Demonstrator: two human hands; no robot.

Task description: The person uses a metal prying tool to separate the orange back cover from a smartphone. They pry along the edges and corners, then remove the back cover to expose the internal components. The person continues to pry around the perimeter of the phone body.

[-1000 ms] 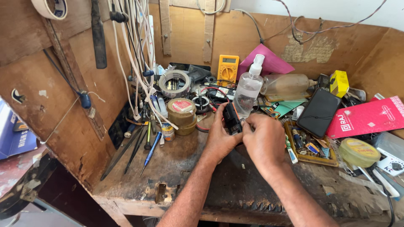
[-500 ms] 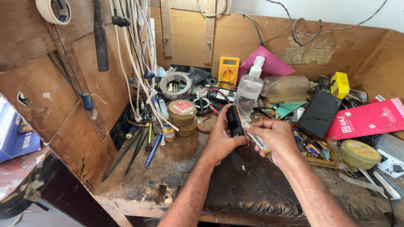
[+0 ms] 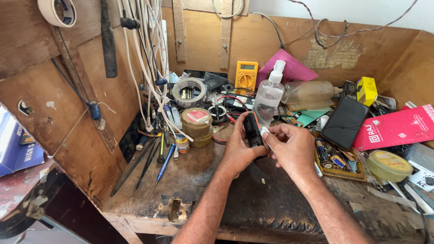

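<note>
A small black phone (image 3: 251,131) with an orange edge stands on its side above the worn wooden bench (image 3: 190,180), just in front of a clear spray bottle (image 3: 267,97). The left hand (image 3: 237,151) is wrapped around its lower half; the right hand (image 3: 291,147) pinches a small pale piece (too small to identify) against its edge. The phone looks light, rigid and probably fragile, best gripped by its long sides. Its face is hidden.

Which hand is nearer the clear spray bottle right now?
Right. The right hand sits just below the spray bottle, fingers near its base; the left hand, holding the black phone, is slightly farther left.
</note>
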